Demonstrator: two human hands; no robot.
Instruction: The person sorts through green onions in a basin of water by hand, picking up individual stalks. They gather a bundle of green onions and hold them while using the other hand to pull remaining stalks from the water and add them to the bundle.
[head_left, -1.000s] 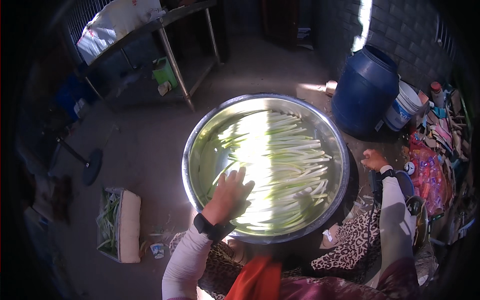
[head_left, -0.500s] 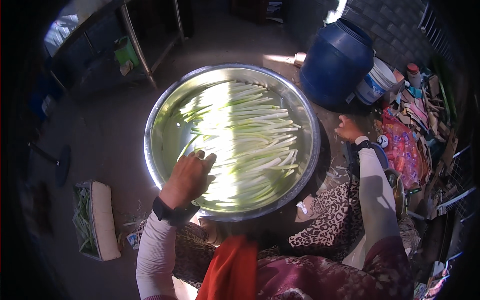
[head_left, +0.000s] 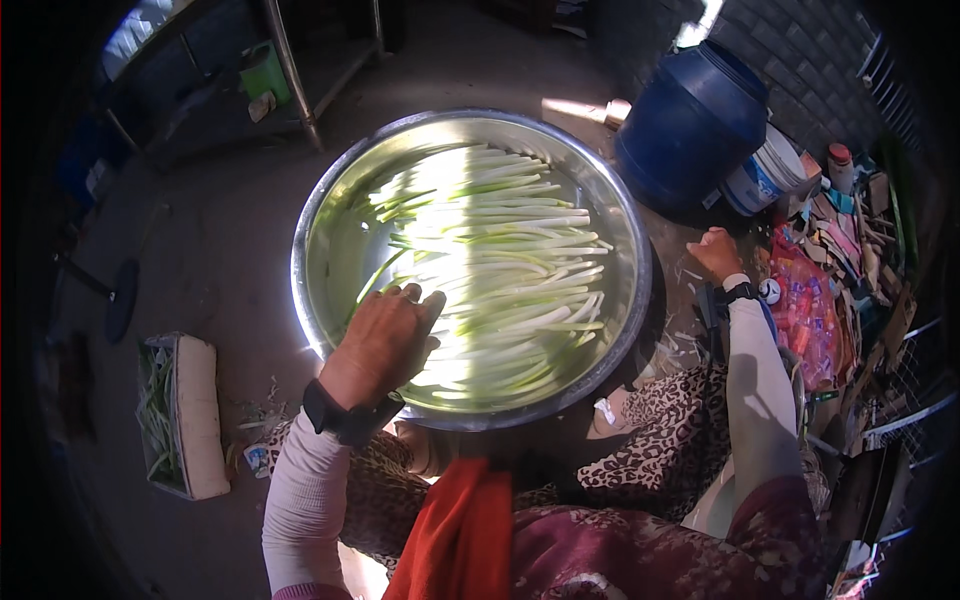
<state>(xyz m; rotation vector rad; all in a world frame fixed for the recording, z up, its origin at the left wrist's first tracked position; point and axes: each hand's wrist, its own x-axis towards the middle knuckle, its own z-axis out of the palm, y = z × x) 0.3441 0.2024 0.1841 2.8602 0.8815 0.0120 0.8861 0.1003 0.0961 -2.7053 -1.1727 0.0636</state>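
Landmark: basin [head_left: 632, 330]. In basin: stalks [head_left: 520, 250] side by side, lying crosswise; left grip [head_left: 383, 337] over near left part. Right of basin, apart from rim: right grip [head_left: 716, 254]. Farther right of basin: bag of bottles [head_left: 803, 325], scrap heap [head_left: 848, 240] behind bag. Behind basin, to right: drum [head_left: 690, 135]; bucket [head_left: 768, 174] just right of drum, bottle [head_left: 841, 170] right of bucket. Behind basin, to left: worktop leg [head_left: 290, 80], container [head_left: 263, 72] left of leg. Left of basin, toward front: box [head_left: 203, 415] on floor [head_left: 215, 260], greens [head_left: 157, 405] in box. Before basin: person's legs [head_left: 655, 435], cloth [head_left: 455, 530] between them.
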